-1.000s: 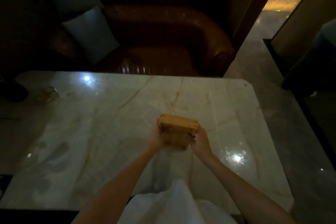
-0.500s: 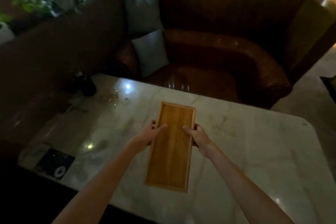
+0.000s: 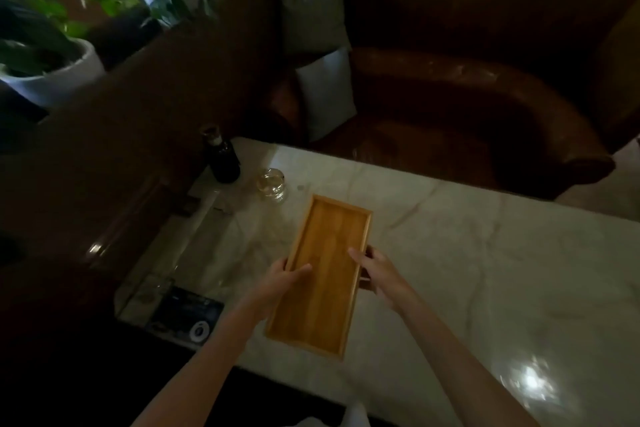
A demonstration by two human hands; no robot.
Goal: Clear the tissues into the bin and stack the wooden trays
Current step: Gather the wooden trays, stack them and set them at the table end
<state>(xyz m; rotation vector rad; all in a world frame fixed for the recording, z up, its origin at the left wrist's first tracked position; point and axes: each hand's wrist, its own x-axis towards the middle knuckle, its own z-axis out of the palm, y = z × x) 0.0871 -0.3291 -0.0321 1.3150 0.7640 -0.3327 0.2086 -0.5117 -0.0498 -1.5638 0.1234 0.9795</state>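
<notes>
Tray status: you hold 1 wooden tray (image 3: pixel 320 276) over the marble table (image 3: pixel 485 270), its open face up and its long axis running away from you. Your left hand (image 3: pixel 282 284) grips the left long edge, thumb lying across the inner floor, the other fingers hidden under the rim. Your right hand (image 3: pixel 375 270) clasps the right long edge the same way, thumb on top. Whether a 2nd tray sits beneath this one cannot be told; a sliver of wood shows just below your right hand, but dim light leaves it unclear.

Progress: no tissues are visible on the table and no bin is in view, so that part looks finished, though the near edge is dark. Stacking appears to be the step in hand; no separate tray lies on the table.

Surroundings: glass ashtray (image 3: pixel 272 185) and dark bottle (image 3: pixel 221 159) stand just beyond the tray's far end, near the table's far left corner. A dark card (image 3: pixel 185 314) lies on the near left edge.

Remaining, by judgement: set the tray down clear of the ashtray.
</notes>
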